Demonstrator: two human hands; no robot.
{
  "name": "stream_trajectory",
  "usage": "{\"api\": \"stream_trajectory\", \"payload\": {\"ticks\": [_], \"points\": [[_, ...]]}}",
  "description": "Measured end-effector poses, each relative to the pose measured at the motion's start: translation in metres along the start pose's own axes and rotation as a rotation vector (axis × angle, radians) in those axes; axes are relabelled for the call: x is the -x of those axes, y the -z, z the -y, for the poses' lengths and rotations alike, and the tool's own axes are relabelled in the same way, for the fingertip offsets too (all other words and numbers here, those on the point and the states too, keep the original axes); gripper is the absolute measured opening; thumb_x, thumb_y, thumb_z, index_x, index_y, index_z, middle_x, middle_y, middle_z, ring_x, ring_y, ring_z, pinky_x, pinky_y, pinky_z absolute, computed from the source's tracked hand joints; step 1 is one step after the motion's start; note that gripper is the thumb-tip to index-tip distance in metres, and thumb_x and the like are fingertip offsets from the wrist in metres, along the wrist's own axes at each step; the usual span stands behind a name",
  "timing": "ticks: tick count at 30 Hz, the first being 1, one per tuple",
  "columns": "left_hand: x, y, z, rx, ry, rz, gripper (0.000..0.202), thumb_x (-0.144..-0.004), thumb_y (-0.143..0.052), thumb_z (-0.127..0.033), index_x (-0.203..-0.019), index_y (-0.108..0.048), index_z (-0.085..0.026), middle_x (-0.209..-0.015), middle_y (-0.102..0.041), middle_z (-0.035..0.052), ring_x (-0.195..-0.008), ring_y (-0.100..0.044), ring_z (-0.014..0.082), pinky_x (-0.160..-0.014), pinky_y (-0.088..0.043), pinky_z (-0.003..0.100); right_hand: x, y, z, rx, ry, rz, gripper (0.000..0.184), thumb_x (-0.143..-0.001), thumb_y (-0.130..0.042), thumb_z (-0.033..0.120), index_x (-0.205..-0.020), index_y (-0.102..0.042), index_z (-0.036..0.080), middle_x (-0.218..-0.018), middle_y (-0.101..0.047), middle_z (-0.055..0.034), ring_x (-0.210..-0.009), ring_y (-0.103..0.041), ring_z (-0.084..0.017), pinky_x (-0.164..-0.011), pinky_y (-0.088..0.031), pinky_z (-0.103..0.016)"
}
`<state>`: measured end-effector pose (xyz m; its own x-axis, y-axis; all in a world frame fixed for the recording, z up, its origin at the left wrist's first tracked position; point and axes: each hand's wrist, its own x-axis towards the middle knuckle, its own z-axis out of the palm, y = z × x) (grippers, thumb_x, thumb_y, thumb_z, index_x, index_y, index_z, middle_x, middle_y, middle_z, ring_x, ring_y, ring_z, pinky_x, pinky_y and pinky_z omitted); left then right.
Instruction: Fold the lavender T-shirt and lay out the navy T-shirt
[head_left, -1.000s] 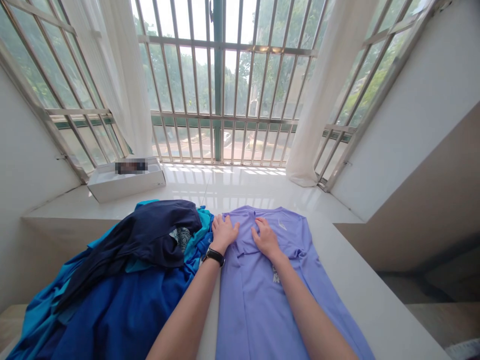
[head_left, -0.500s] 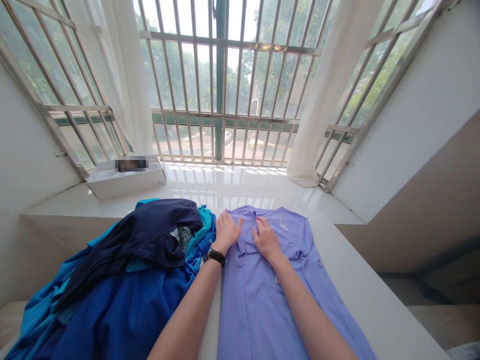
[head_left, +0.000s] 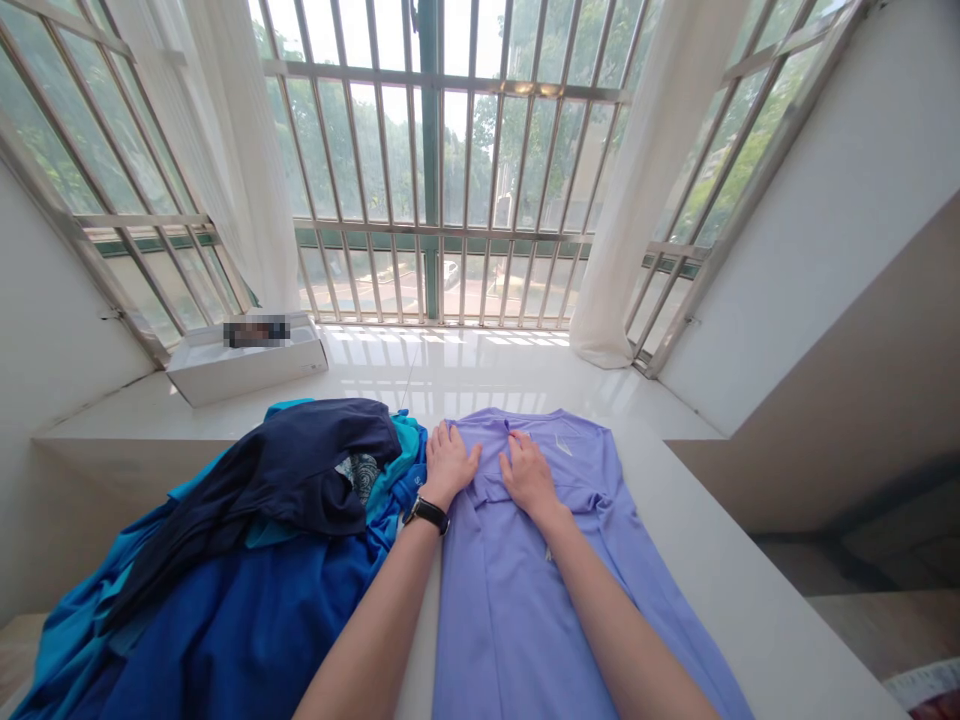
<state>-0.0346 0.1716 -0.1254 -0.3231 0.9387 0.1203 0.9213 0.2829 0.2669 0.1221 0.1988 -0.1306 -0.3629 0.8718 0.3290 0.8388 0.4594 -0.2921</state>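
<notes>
A lavender long-sleeved shirt [head_left: 499,580] lies spread on the white ledge, its neckline at the far end and one sleeve running down each side. My left hand [head_left: 451,464] rests on its upper left shoulder, fingers stretched out and thumb apart. A dark-strapped watch [head_left: 427,514] circles my left wrist. Near the middle of the shirt's upper part, my right hand [head_left: 529,474] lies on the cloth with its fingers loosely extended beside a small raised crease. A pale logo shows to the right of that hand. My right forearm partly covers another light mark.
A heap of blue and teal clothes [head_left: 247,620] with a dark navy garment [head_left: 300,470] on top sits left of the shirt. Behind it stands a white box [head_left: 255,374] holding a blurred-out item. Barred windows and white curtains [head_left: 611,250] border the white ledge [head_left: 480,375].
The view has shifted slightly, so everything sits a little further left. Both hands stay at nearly the same places on the shirt.
</notes>
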Motion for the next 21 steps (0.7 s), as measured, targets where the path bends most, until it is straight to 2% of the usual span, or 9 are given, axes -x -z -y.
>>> {"api": "stream_trajectory", "payload": {"ticks": [6, 11, 14, 18, 21], "points": [[0.007, 0.013, -0.014, -0.01, -0.086, -0.137, 0.064, -0.093, -0.043, -0.039, -0.144, -0.037, -0.001, -0.157, -0.024, 0.025, -0.147, -0.017, 0.0352, -0.118, -0.021, 0.046, 0.001, -0.002, 0.001, 0.06, 0.003, 0.033, 0.039, -0.094, -0.043, 0.026, -0.126, -0.059, 0.012, -0.137, -0.055, -0.0148, -0.116, -0.054, -0.029, -0.097, -0.043, -0.038], [0.014, 0.007, -0.029, -0.01, -0.266, -0.047, 0.058, -0.094, -0.039, -0.032, -0.146, -0.039, -0.006, -0.155, -0.033, 0.0187, -0.148, -0.02, 0.0304, -0.119, -0.019, 0.045, 0.001, -0.002, 0.001, 0.046, 0.013, 0.001, 0.039, -0.093, -0.044, 0.024, -0.127, -0.06, 0.014, -0.137, -0.055, -0.0143, -0.116, -0.053, -0.028, -0.097, -0.043, -0.037], [0.018, -0.003, -0.029, -0.017, -0.268, -0.003, 0.06, -0.094, -0.04, -0.036, -0.145, -0.04, -0.006, -0.155, -0.034, 0.019, -0.147, -0.022, 0.0314, -0.119, -0.018, 0.046, -0.002, 0.004, -0.006, 0.002, 0.014, -0.089, 0.035, -0.092, -0.044, 0.022, -0.12, -0.065, 0.015, -0.133, -0.058, -0.0129, -0.115, -0.053, -0.026, -0.099, -0.041, -0.037], [0.02, -0.01, -0.026, -0.028, -0.219, -0.006, 0.063, -0.096, -0.036, -0.045, -0.146, -0.04, -0.008, -0.155, -0.035, 0.0175, -0.146, -0.025, 0.031, -0.119, -0.017, 0.047, -0.01, 0.019, -0.037, -0.027, -0.058, -0.201, 0.031, -0.092, -0.044, 0.024, -0.11, -0.069, 0.017, -0.124, -0.062, -0.0123, -0.112, -0.054, -0.026, -0.099, -0.04, -0.039], [0.02, -0.012, -0.025, -0.027, -0.216, 0.006, 0.067, -0.096, -0.034, -0.052, -0.148, -0.039, -0.012, -0.156, -0.034, 0.0151, -0.146, -0.024, 0.0313, -0.119, -0.016, 0.048, -0.015, 0.03, -0.074, 0.004, -0.156, -0.176, 0.031, -0.093, -0.043, 0.025, -0.107, -0.069, 0.018, -0.12, -0.066, -0.012, -0.111, -0.055, -0.027, -0.099, -0.041, -0.039]]}}
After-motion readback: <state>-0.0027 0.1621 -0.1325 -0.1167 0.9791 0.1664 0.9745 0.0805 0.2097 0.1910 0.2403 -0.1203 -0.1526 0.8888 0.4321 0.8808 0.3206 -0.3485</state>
